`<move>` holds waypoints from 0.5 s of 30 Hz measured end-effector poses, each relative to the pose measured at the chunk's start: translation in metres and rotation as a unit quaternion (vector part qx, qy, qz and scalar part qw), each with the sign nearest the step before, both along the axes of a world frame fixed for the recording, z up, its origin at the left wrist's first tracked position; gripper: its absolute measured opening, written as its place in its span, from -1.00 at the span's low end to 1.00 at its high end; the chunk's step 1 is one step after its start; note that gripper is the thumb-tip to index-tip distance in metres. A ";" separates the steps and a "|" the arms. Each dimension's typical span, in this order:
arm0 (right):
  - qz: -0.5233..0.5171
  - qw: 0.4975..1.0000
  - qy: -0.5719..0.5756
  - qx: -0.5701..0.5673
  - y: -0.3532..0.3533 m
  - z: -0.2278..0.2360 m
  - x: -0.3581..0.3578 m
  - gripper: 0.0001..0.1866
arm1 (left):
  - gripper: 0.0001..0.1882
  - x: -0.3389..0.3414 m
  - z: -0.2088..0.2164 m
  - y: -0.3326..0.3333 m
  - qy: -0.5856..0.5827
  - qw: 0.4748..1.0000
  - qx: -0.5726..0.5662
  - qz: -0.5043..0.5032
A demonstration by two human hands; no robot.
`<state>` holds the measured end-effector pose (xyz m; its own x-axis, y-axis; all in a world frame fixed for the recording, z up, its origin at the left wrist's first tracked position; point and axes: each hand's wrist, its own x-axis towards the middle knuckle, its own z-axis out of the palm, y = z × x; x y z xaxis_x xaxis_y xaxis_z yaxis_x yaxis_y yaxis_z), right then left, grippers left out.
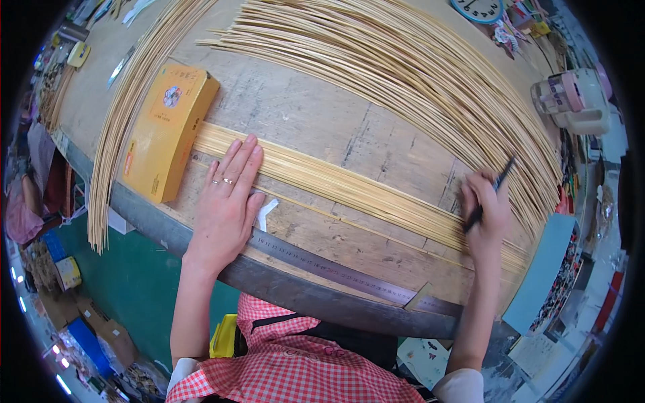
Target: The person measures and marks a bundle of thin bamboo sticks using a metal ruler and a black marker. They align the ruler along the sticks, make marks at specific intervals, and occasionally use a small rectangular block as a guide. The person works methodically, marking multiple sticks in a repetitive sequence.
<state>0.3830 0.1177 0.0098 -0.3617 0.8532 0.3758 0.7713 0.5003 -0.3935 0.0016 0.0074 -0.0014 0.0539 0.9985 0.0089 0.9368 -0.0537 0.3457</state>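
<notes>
head view: left hand [230, 198] is lying flat on pale strips [349, 183], left side; right hand [487, 211] is gripping a dark pen [503, 173]. uneven pressure could be letting strips skew.

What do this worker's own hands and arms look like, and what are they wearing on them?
Both the left hand and the right hand are human and ungloved. The left wears at least one shiny ring; none is visible on the right. Both forearms are uncovered, with white cloth at the left sleeve and right sleeve.
</notes>
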 end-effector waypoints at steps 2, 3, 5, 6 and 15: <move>0.017 1.000 -0.009 -0.011 0.019 0.004 -0.027 -0.77 | -0.30 0.000 0.000 -0.001 0.008 1.000 -0.003 0.001; 0.024 1.000 -0.013 -0.015 0.026 0.006 -0.036 -0.77 | -0.30 -0.001 0.000 0.000 0.012 1.000 -0.003 0.000; 0.037 0.997 -0.067 0.008 0.037 0.001 -0.044 -0.77 | -0.30 0.000 0.001 0.000 0.009 1.000 -0.003 -0.004; 0.044 0.994 -0.094 0.020 0.040 0.000 -0.046 -0.77 | -0.30 0.001 0.001 0.001 0.007 1.000 -0.003 -0.005; 0.001 0.995 -0.101 -0.001 0.039 -0.001 -0.053 -0.81 | -0.29 0.000 0.002 0.000 -0.005 1.000 0.006 -0.005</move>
<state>0.3299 0.1567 0.0087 -0.4312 0.8532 0.2935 0.8336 0.5012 -0.2323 0.0014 0.0076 0.0003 0.0635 0.9978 0.0207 0.9326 -0.0667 0.3548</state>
